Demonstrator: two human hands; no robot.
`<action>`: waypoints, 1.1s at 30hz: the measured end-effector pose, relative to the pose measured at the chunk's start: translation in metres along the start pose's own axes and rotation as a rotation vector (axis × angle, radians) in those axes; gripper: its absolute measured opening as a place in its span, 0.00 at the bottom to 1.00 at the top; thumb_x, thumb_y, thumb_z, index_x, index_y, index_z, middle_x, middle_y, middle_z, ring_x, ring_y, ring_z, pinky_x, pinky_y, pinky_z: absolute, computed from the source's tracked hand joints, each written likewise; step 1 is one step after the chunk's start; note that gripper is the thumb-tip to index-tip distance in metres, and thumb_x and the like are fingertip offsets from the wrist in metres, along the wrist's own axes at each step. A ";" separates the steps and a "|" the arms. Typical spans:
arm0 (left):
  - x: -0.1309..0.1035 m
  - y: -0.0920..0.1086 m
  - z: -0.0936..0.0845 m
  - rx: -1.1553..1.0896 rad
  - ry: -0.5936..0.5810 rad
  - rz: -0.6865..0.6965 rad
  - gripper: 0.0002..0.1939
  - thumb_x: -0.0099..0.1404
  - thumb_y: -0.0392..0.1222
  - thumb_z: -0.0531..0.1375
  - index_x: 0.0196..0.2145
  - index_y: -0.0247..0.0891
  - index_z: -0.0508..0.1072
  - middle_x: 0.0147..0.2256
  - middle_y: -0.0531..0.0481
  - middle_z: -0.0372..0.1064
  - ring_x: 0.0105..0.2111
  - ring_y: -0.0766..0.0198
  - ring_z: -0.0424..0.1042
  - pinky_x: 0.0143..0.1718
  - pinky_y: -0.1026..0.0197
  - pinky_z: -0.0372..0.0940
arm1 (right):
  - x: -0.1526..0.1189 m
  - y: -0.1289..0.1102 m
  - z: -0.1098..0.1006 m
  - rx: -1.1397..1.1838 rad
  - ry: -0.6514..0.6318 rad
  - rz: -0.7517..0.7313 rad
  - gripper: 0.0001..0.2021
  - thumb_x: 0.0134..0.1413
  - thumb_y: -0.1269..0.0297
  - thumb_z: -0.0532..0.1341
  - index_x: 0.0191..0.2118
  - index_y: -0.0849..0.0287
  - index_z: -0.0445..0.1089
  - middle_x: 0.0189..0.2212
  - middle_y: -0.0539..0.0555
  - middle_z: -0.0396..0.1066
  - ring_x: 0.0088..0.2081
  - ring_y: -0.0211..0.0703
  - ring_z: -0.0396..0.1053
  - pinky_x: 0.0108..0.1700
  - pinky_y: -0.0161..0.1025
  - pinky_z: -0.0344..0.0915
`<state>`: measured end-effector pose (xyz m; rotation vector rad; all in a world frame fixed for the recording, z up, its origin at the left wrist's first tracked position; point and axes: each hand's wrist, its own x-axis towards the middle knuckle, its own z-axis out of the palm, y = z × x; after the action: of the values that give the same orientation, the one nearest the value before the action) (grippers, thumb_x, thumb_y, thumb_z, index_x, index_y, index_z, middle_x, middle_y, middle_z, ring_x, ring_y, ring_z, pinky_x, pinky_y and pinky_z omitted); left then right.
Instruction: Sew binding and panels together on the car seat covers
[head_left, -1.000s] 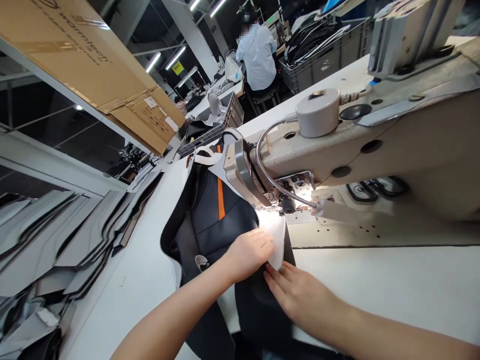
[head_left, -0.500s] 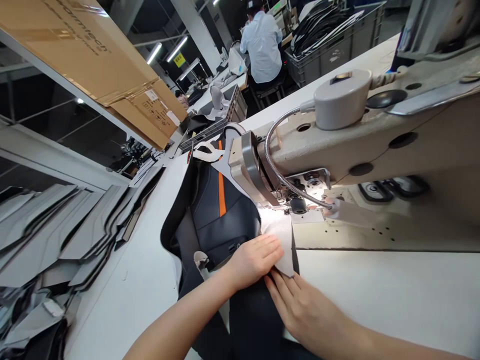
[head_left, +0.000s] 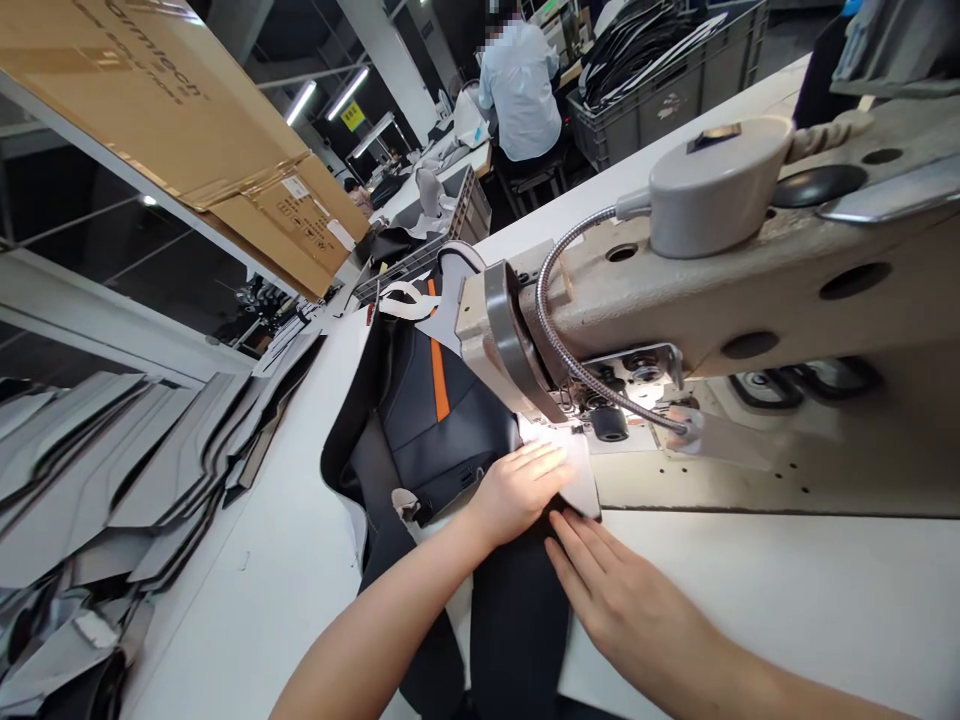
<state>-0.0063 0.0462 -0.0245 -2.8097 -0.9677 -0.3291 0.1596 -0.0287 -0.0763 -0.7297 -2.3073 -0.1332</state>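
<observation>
A black seat cover with an orange stripe lies across the white table and runs up beside the sewing machine. Its pale fabric backing passes under the lit presser foot area; the needle itself is hard to make out. My left hand rests flat on the backing, fingers stretched towards the machine head. Lower and to the right, my right hand lies open with its fingertips at the cover's edge. A long black panel of the cover hangs towards me below both hands.
Stacked grey panels line the table's left side. A cardboard box sits on a rack at upper left. Beyond the machine, a person in a light blue shirt sits near a grey crate of black pieces.
The pale backing has advanced under the machine head, with less showing in front. Both hands have moved slightly forward and right with it, and the view has shifted a little.
</observation>
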 end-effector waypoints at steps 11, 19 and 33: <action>0.000 -0.012 0.002 0.084 0.002 0.155 0.11 0.67 0.36 0.52 0.39 0.43 0.74 0.39 0.49 0.72 0.41 0.64 0.69 0.43 0.59 0.64 | 0.005 0.007 0.003 -0.027 -0.024 -0.026 0.21 0.45 0.73 0.54 0.45 0.80 0.70 0.48 0.75 0.66 0.52 0.66 0.63 0.51 0.52 0.66; 0.008 -0.025 0.011 0.057 0.099 0.097 0.13 0.67 0.37 0.52 0.36 0.44 0.77 0.36 0.50 0.73 0.41 0.62 0.68 0.42 0.60 0.62 | 0.001 0.011 0.010 0.043 -0.171 -0.099 0.21 0.49 0.69 0.56 0.48 0.77 0.70 0.50 0.70 0.66 0.58 0.69 0.53 0.58 0.59 0.56; 0.035 -0.066 0.024 -0.127 0.198 0.032 0.16 0.69 0.38 0.48 0.37 0.35 0.75 0.36 0.45 0.74 0.48 0.59 0.69 0.50 0.55 0.64 | 0.005 0.014 0.006 0.102 -0.066 0.006 0.19 0.52 0.67 0.57 0.49 0.70 0.70 0.53 0.71 0.64 0.57 0.61 0.57 0.53 0.51 0.62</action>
<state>-0.0171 0.1231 -0.0340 -2.8318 -0.8873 -0.6730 0.1607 -0.0126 -0.0790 -0.6987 -2.3546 0.0119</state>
